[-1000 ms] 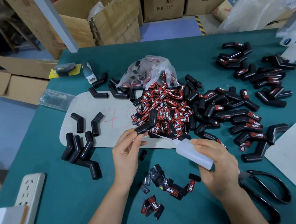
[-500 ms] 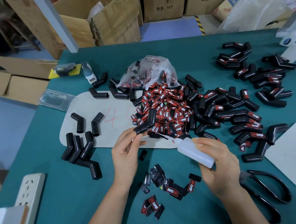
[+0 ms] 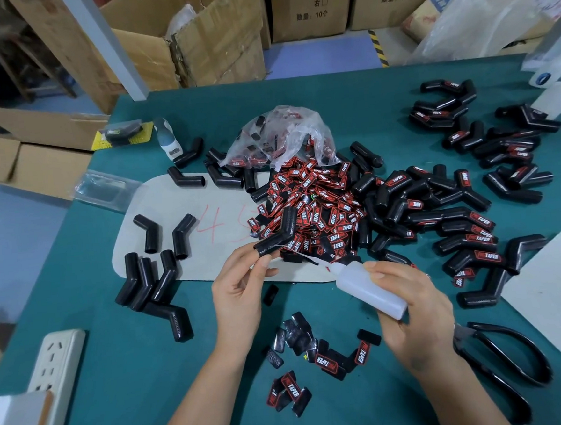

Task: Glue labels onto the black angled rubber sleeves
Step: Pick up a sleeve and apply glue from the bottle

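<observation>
Many labelled sleeves (image 3: 465,222) are piled at 3 o'clock, bare ones (image 3: 151,281) at 9; a sleeve (image 3: 279,235) is pinched by left fingers (image 3: 262,263), glue bottle (image 3: 369,290) gripped by right (image 3: 412,306)

sleeve (image 3: 279,234) – matt black rubber | bottle (image 3: 371,290) – translucent plastic | table (image 3: 117,373) – teal cloth

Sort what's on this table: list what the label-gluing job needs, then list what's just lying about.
For the job:
held sleeve, in the left hand
glue bottle, in the right hand
label pile
bare sleeves
labelled sleeves

Lying about:
scissors
power strip
cardboard boxes
</observation>
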### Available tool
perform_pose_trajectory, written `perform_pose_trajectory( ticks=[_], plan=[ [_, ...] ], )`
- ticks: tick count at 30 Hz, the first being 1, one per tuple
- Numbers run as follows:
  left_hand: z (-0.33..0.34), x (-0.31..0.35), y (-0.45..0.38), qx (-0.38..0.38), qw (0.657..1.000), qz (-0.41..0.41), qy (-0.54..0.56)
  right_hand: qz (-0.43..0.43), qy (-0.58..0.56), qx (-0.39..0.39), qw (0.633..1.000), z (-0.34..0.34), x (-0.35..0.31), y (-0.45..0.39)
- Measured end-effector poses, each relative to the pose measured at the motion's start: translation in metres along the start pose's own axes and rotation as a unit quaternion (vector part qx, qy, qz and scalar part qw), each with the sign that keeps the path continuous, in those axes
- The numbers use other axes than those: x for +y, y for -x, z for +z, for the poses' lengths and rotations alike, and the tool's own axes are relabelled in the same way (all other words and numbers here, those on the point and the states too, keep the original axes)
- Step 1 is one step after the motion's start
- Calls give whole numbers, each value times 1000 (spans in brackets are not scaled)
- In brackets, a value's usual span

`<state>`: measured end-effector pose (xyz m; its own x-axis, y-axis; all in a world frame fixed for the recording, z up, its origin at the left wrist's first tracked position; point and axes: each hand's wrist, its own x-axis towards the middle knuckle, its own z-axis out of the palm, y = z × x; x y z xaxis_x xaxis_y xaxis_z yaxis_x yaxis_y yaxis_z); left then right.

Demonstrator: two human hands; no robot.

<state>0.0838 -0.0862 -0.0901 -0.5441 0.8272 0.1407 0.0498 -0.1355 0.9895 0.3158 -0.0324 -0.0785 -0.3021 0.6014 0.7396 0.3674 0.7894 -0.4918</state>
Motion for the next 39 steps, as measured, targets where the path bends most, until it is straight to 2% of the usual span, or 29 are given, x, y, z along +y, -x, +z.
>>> perform_pose_trajectory(
  ticks=[39],
  plan=[
    [-1, -3, -2, 4, 1000, 2, 10, 16, 8, 15, 1000, 0, 2, 0]
  ],
)
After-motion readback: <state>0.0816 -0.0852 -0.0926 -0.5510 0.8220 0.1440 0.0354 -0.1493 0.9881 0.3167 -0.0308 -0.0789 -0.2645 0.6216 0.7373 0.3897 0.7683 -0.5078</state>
